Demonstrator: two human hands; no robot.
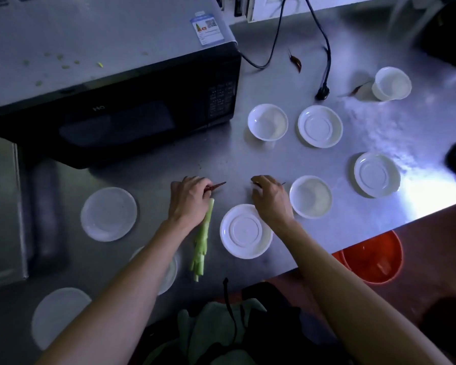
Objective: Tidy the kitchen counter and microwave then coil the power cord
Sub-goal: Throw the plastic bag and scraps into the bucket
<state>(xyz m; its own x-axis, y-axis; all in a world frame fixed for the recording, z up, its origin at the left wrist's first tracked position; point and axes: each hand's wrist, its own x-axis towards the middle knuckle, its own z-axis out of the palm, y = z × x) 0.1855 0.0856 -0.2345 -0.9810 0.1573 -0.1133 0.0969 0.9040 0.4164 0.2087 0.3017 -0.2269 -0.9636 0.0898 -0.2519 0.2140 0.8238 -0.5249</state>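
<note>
My left hand is closed on a green vegetable stalk and a dried red chili near the middle of the steel counter. My right hand rests curled beside it, with a thin dark stem poking out past the fingers; what it holds is hidden. A black microwave stands at the left, with green scraps on its top. Its black power cord lies loose on the counter at the back, plug unplugged.
Several white dishes, bowls and lids are scattered over the counter, one dish just below my hands. Two more dried chilies lie near the cord. An orange bucket sits on the floor past the counter's right edge.
</note>
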